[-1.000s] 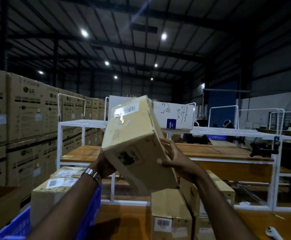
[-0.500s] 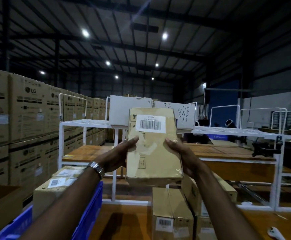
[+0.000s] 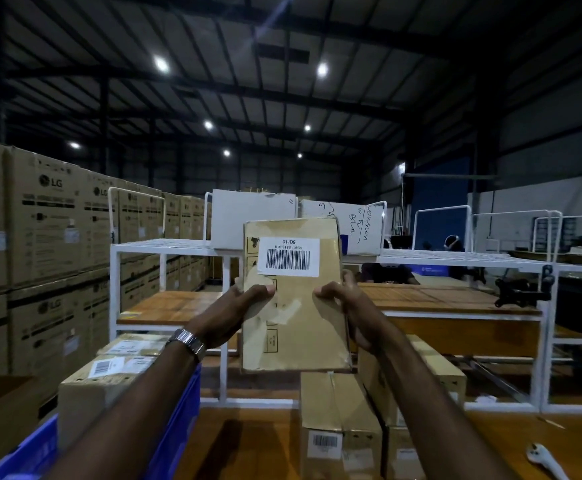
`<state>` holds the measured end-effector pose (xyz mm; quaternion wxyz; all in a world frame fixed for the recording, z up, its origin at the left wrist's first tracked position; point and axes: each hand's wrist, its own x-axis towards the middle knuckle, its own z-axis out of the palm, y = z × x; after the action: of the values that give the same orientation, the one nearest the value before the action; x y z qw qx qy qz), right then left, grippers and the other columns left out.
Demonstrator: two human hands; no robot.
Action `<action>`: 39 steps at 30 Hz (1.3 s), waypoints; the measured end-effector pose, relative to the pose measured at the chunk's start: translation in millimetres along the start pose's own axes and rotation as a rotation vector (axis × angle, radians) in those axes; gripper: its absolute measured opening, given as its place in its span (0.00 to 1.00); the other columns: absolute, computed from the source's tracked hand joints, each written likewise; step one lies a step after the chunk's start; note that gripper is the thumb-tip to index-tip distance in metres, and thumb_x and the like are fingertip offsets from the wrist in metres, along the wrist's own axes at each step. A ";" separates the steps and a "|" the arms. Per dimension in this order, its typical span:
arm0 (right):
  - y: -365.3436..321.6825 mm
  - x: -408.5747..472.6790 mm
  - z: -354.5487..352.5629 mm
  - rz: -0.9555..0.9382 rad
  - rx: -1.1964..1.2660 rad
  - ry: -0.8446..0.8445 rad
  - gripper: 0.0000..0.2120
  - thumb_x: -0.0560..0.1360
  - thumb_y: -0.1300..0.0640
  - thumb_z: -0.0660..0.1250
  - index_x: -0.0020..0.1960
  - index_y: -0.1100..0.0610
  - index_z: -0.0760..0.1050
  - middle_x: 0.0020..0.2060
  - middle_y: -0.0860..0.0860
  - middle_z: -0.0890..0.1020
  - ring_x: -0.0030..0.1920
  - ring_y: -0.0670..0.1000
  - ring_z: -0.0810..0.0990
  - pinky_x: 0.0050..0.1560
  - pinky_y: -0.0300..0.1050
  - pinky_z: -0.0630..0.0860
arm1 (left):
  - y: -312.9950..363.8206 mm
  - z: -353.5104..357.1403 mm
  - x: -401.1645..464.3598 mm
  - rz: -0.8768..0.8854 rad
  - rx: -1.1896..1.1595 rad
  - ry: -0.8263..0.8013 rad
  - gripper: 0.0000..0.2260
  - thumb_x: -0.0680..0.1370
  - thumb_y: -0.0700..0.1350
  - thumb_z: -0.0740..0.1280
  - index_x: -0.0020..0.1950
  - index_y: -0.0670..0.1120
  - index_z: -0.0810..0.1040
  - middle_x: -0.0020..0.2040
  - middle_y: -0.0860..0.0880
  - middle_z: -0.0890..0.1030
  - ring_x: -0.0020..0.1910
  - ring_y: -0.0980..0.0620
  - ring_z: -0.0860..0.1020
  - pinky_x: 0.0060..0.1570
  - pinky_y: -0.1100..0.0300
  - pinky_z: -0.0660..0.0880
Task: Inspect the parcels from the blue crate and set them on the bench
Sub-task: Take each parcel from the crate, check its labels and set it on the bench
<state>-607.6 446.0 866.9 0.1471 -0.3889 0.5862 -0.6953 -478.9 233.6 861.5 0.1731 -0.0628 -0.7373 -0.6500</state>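
Stacking high along the far left, large brown cartons (image 3: 40, 237) printed with a brand logo form a wall. Nearer, at the lower left, the blue crate (image 3: 175, 427) holds labelled parcels (image 3: 109, 379), their white barcode stickers facing up. Over the crate reaches the left forearm, a metal wristwatch (image 3: 187, 342) on the wrist, and the left hand (image 3: 237, 311) clasps the left edge of a flat brown parcel (image 3: 296, 306), thumb pressed on its front face. That parcel is held upright in the air at the centre, above the bench (image 3: 248, 441) and in front of a white wire shelf frame (image 3: 164, 247); its white barcode label (image 3: 288, 256) sits near the top and reads upside down, and patches of clear tape shine below it. The right hand (image 3: 345, 306) grips the opposite edge, thumb on the front and the other fingers hidden behind. Under the raised parcel, two parcels (image 3: 338, 420) already stand on the wooden bench, touching each other, with a third (image 3: 431, 372) just behind them. At the lower right corner a small white tool (image 3: 542, 460) lies on the bench top.
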 end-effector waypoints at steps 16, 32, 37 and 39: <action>-7.7 1.5 -12.7 0.004 0.278 -0.020 0.22 0.81 0.46 0.64 0.66 0.61 0.79 0.48 0.62 0.84 0.46 0.60 0.86 0.42 0.52 0.83 | 6.2 -23.5 -2.9 -0.043 -0.065 -0.104 0.53 0.60 0.80 0.70 0.77 0.52 0.68 0.73 0.43 0.78 0.69 0.39 0.78 0.60 0.40 0.81; 6.2 14.0 22.2 0.000 -0.037 0.182 0.54 0.56 0.32 0.82 0.74 0.45 0.62 0.71 0.55 0.72 0.66 0.60 0.78 0.62 0.64 0.81 | 0.8 -2.1 14.1 -0.003 -0.079 0.137 0.29 0.80 0.46 0.71 0.77 0.54 0.61 0.68 0.45 0.78 0.65 0.45 0.80 0.64 0.42 0.79; 8.3 13.4 23.3 -0.047 -0.139 0.218 0.39 0.76 0.53 0.77 0.78 0.48 0.58 0.72 0.56 0.71 0.66 0.60 0.77 0.57 0.55 0.82 | 0.3 -1.4 12.4 0.025 -0.080 0.175 0.27 0.81 0.44 0.70 0.76 0.53 0.61 0.67 0.44 0.78 0.63 0.45 0.82 0.49 0.51 0.84; 8.7 12.0 23.3 -0.040 -0.133 0.211 0.38 0.75 0.53 0.77 0.77 0.48 0.58 0.72 0.57 0.71 0.67 0.60 0.77 0.60 0.59 0.81 | -1.9 -2.9 13.3 0.016 -0.081 0.168 0.29 0.80 0.46 0.72 0.76 0.52 0.60 0.68 0.43 0.77 0.64 0.43 0.81 0.53 0.47 0.84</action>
<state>-601.1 419.4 863.5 0.0445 -0.3340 0.6354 -0.6948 -491.4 228.7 864.5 0.2368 -0.0207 -0.6930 -0.6807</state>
